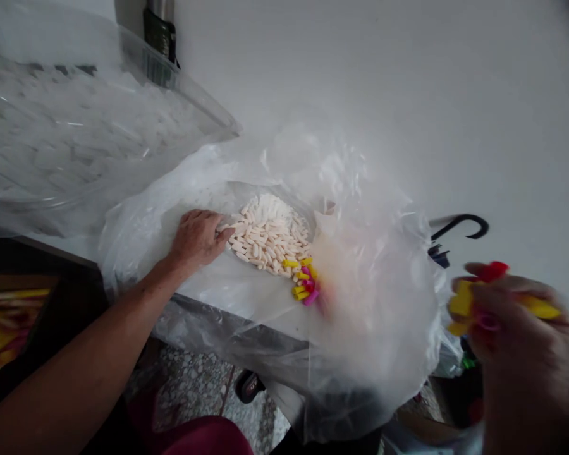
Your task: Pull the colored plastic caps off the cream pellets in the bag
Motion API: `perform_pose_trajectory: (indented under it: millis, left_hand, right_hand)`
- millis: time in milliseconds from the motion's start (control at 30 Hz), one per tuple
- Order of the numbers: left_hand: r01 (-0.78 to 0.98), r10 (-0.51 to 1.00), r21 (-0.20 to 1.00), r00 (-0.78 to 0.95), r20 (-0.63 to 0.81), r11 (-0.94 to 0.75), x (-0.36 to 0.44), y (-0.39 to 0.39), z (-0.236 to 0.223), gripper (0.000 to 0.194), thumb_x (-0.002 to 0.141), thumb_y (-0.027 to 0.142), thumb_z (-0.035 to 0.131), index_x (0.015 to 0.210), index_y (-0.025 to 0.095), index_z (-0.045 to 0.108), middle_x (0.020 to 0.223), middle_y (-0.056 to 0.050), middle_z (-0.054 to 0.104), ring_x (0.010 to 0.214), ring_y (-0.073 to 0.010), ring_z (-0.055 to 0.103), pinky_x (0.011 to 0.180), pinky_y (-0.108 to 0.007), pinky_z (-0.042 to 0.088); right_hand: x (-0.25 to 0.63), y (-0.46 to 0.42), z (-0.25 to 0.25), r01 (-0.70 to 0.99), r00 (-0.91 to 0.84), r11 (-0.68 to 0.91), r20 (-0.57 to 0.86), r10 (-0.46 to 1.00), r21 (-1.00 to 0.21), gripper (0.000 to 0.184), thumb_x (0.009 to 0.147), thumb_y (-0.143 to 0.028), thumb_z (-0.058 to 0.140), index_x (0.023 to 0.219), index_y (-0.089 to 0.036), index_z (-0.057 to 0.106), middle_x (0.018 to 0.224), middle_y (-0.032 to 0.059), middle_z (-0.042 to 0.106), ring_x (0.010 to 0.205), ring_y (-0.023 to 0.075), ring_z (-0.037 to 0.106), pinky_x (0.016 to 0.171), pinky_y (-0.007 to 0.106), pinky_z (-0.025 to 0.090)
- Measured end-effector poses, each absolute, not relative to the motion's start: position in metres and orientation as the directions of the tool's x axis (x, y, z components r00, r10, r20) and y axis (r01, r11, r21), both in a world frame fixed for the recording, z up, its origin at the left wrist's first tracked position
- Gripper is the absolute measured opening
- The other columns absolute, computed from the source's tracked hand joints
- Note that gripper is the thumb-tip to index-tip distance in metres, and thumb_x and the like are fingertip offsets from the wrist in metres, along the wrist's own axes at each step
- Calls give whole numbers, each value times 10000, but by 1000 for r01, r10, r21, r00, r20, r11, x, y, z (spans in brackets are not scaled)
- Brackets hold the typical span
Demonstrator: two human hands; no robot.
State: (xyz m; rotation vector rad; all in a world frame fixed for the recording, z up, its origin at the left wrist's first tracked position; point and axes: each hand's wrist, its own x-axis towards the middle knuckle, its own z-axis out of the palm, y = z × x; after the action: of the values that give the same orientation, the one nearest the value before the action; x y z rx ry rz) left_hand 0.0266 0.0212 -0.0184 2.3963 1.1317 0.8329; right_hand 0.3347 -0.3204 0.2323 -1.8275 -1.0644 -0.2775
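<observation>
A pile of small cream-coloured sticks [260, 243] lies in the opening of a clear plastic bag [379, 265], with white powder [270, 207] at its far side. My left hand [200, 235] is closed at the bag's edge beside the pile, its thumb near the sticks. Several short yellow and pink tubes [305, 284] rest at the pile's right corner. Off to the right, my right hand [516, 309], blurred by motion, is closed around several yellow, red and pink tubes [464, 300].
A large clear plastic tub [189, 95] holding whitish translucent pieces stands at left behind the bag. A dark bottle [160, 38] is by the wall. At lower left, a box [14, 316] contains yellow and pink sticks. A hooked black handle [469, 222] juts out at right.
</observation>
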Motion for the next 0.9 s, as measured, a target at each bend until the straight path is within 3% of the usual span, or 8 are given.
perform_pose_trajectory:
  millis: [33, 100, 167, 267, 367, 467, 700, 900]
  left_hand:
    - [572, 786, 545, 506, 355, -614, 26, 21, -18, 394, 972, 466, 518, 1083, 165, 746, 1071, -180, 775, 1096, -377, 674, 1052, -534, 475]
    - [564, 785, 551, 504, 360, -615, 26, 21, -18, 388, 971, 459, 522, 1089, 165, 747, 1078, -182, 775, 1102, -384, 672, 1049, -543, 475]
    - [556, 785, 559, 500, 367, -615, 26, 21, -18, 371, 971, 450, 526, 1090, 175, 746, 1079, -175, 776, 1103, -383, 670, 1046, -551, 477]
    - [558, 788, 562, 499, 360, -610, 26, 19, -17, 347, 969, 439, 544, 1089, 182, 744, 1088, -165, 776, 1108, -369, 671, 1050, -545, 483]
    - [555, 797, 580, 491, 351, -597, 24, 19, -17, 325, 970, 426, 558, 1092, 187, 742, 1116, -156, 774, 1121, -352, 671, 1063, -531, 488]
    - [531, 805, 612, 469, 364, -586, 19, 24, -17, 334, 972, 424, 561, 1134, 189, 735, 1167, -155, 768, 1146, -345, 667, 1063, -518, 501]
    - [528, 838, 652, 325, 437, -545, -1, 46, -11, 379, 988, 347, 490, 1239, 157, 700, 1241, -164, 754, 1191, -338, 668, 1071, -487, 511]
    - [613, 867, 614, 320, 382, -497, -6, 52, -13, 373, 960, 255, 519, 1272, 134, 684, 1283, -188, 731, 1194, -342, 675, 1061, -485, 508]
  right_hand:
    - [320, -306, 230, 767, 586, -110, 621, 520, -632, 135, 785, -327, 870, 810, -308, 739, 1095, 120, 752, 931, 295, 765, 601, 445, 569]
    - [294, -273, 216, 836, 447, -89, 577, 684, -541, 96, 786, -312, 858, 828, -286, 775, 1108, 112, 755, 982, 308, 753, 694, 469, 623]
    - [279, -240, 189, 925, 247, -63, 468, 849, -375, 75, 831, -350, 810, 852, -282, 789, 1173, 94, 745, 1007, 290, 746, 766, 456, 648]
    - [279, -202, 133, 974, 83, -21, 268, 960, -224, 131, 896, -255, 669, 933, -267, 793, 1246, 91, 723, 1025, 237, 746, 841, 375, 644]
    - [298, -184, 80, 996, 48, -40, 107, 993, -77, 181, 865, -192, 659, 981, -248, 786, 1283, 109, 712, 1013, 242, 740, 855, 373, 640]
    - [317, -182, 51, 991, 111, -116, 79, 991, 59, 232, 907, -231, 644, 1097, -252, 774, 1329, 124, 698, 1126, 298, 703, 839, 413, 643]
    - [327, -190, 48, 994, 83, -75, 102, 991, -79, 341, 1081, -409, 470, 1280, -259, 704, 1411, 118, 652, 1323, 314, 603, 1118, 526, 546]
    - [323, -187, 65, 989, 64, -27, 255, 965, -147, 357, 1066, -453, 526, 1267, -240, 729, 1468, 163, 615, 1366, 346, 580, 1128, 572, 529]
